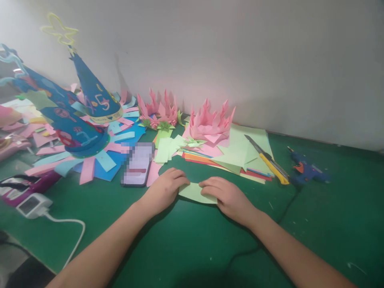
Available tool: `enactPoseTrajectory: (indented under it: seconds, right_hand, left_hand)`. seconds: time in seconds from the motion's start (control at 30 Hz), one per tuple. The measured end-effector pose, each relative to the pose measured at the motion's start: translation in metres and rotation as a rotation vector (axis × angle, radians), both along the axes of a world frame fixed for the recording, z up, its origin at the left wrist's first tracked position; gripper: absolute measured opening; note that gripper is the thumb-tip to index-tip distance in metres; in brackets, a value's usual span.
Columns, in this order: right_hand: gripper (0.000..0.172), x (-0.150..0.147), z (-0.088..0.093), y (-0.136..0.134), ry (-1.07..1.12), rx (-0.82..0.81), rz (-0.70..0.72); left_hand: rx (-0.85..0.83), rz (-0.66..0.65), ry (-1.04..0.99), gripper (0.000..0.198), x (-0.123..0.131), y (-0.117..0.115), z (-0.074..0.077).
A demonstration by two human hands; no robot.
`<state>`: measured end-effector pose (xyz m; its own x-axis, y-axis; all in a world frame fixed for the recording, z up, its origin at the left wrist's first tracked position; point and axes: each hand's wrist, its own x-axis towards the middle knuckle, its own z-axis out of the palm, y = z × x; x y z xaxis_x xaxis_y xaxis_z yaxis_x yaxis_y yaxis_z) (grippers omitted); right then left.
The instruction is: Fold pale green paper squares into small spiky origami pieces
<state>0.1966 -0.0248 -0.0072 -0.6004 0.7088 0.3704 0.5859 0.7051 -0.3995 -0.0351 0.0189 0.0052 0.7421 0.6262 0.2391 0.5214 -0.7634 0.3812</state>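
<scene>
A small pale green piece of paper (195,193) is stretched between my two hands, low over the green table. My left hand (166,188) pinches its left end, fingers closed on the edge. The right end is gripped by my right hand (226,196), with the fingers curled over the top and the thumb hidden. Just beyond the paper lie pale green paper strips (169,148) and a stack of coloured paper sheets (240,150). On that stack stands a pink folded-paper crown (211,124).
Left of my hands are a smartphone (138,164), blue cone hats (93,88) ringed by paper strips, and a white device (33,206) with a cable. A second pink crown (159,110) stands behind. To the right lie a yellow utility knife (270,162) and a blue glue gun (309,170).
</scene>
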Motion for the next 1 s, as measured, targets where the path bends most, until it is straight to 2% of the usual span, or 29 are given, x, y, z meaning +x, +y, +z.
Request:
enactPoseTrajectory:
  seconds: [0.13, 0.23, 0.33, 0.37, 0.5, 0.6, 0.73, 0.87, 1.0]
  right_hand:
    - [0.039, 0.0, 0.0, -0.001, 0.077, -0.071, -0.059]
    - [0.03, -0.003, 0.002, -0.002, 0.166, -0.146, -0.25]
    - [0.025, -0.008, 0.004, -0.005, 0.264, -0.184, -0.377]
    - [0.025, -0.01, 0.005, -0.006, 0.29, -0.212, -0.381]
    - [0.027, -0.017, 0.008, -0.01, 0.391, -0.384, -0.292]
    - [0.03, -0.02, 0.008, -0.01, 0.484, -0.493, -0.283]
    - [0.035, -0.021, 0.009, -0.008, 0.549, -0.569, -0.345]
    - [0.04, -0.019, 0.013, -0.008, 0.518, -0.522, -0.433]
    - [0.046, -0.018, 0.014, -0.008, 0.555, -0.561, -0.453]
  left_hand:
    - [-0.064, 0.186, -0.051, 0.023, 0.002, -0.002, -0.003]
    - [-0.173, 0.284, -0.129, 0.022, 0.005, -0.004, -0.005]
    - [-0.431, 0.354, -0.292, 0.038, 0.009, -0.006, -0.008]
    - [-0.549, 0.366, -0.364, 0.044, 0.011, -0.006, -0.009]
    - [-0.864, 0.422, -0.708, 0.038, 0.018, -0.007, -0.013]
    - [-1.014, 0.41, -0.831, 0.036, 0.022, -0.008, -0.011]
    - [-1.147, 0.364, -0.884, 0.036, 0.024, -0.012, -0.007]
    - [-1.171, 0.349, -0.917, 0.04, 0.025, -0.015, -0.005]
    - [-1.16, 0.344, -0.912, 0.039, 0.024, -0.014, -0.004]
